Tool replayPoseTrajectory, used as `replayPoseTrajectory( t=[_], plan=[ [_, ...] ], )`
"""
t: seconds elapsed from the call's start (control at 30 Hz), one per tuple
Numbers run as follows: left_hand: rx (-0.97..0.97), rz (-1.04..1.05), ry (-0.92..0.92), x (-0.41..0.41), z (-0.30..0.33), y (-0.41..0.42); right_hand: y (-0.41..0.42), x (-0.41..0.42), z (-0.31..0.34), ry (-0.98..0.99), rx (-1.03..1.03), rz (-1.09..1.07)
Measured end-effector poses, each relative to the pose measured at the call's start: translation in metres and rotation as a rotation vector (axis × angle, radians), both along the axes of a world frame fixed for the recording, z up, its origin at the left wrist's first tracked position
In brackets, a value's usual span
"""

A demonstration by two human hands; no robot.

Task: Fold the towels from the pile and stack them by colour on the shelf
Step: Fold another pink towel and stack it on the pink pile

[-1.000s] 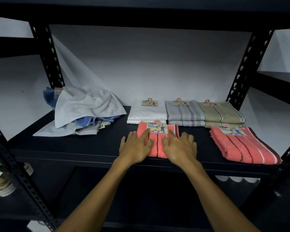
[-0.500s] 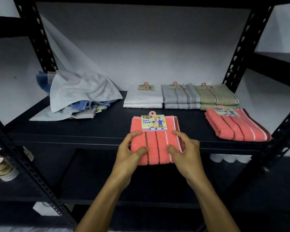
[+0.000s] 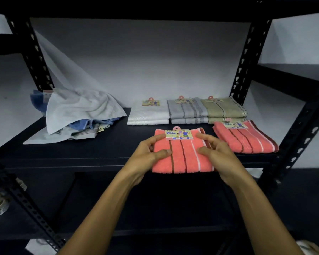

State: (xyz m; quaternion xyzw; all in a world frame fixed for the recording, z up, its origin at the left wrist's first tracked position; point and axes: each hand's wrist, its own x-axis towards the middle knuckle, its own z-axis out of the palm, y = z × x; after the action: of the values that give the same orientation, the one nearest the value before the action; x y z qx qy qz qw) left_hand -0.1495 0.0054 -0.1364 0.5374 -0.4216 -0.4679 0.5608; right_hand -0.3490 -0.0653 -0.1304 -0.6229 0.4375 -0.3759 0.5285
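Both hands hold a folded coral towel (image 3: pixel 182 153) by its sides; the left hand (image 3: pixel 145 157) has its thumb lying on top near the left edge and its fingers curled along that edge, and the right hand (image 3: pixel 217 153) mirrors it on the right edge, thumb on top and fingers bent over the upper right corner; whether the towel rests on the board or is lifted just clear of it cannot be told. The towel bears dark and white stripes and a paper label (image 3: pixel 179 134) at its far edge; its near edge juts out past the front edge of the shelf (image 3: pixel 81 155), right of the middle.

Just beside it, at the front right corner of the shelf, lies a second coral towel (image 3: pixel 247 138), folded and labelled, apart from the held one. Along the back edge sit three folded stacks side by side: a white stack (image 3: pixel 148 115), a grey striped stack (image 3: pixel 187 112) and an olive stack (image 3: pixel 225 111) nearest the right rear post. Toward the back left corner lies the unfolded pile (image 3: pixel 81 113), a pale towel draped over blue and grey ones.
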Motion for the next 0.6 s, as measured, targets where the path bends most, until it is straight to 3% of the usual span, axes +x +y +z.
replayPoseTrajectory(
  t=[0.17, 0.33, 0.6],
  plan=[
    [-0.02, -0.149, -0.04, -0.038, 0.033, -0.049, -0.037, -0.042, 0.047, 0.165, -0.182, -0.154],
    [-0.018, -0.249, -0.061, -0.087, 0.052, -0.102, -0.094, -0.08, 0.072, 0.492, -0.294, -0.329],
    [0.019, -0.295, -0.14, -0.134, 0.042, -0.155, -0.129, -0.109, 0.066, 0.805, -0.288, -0.388]
  ],
)
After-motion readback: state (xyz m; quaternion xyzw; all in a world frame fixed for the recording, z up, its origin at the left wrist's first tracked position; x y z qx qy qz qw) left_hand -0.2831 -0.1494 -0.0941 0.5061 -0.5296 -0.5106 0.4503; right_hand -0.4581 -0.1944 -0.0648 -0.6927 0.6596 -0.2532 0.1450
